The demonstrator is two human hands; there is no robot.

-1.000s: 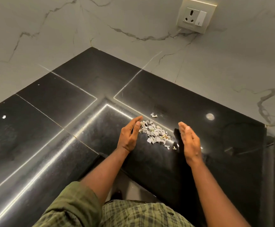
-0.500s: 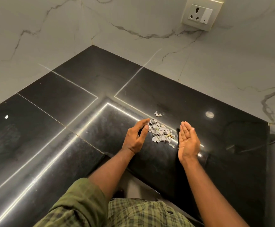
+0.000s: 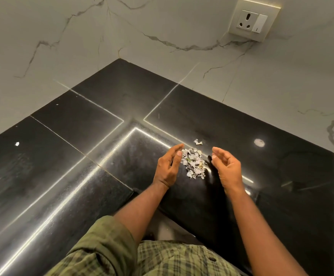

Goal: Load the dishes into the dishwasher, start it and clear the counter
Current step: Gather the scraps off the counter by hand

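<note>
We judge this the counter-clearing step: our left hand [image 3: 168, 166] and right hand [image 3: 226, 168], both cupped loosely and holding nothing, flank the heap of torn white paper scraps [image 3: 194, 163] on the glossy black stone counter [image 3: 82, 156]. Next we should scoop it up, plus the stray scrap [image 3: 198, 142] behind.

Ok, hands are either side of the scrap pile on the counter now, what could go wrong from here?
1. The stray scrap behind the pile sits beyond both hands and may get left behind.
2. The left hand and right hand are open, not touching the pile; squeezing loose bits together could spill some over the nearby counter edge.
3. The lone white fleck far left is easily missed.
</note>
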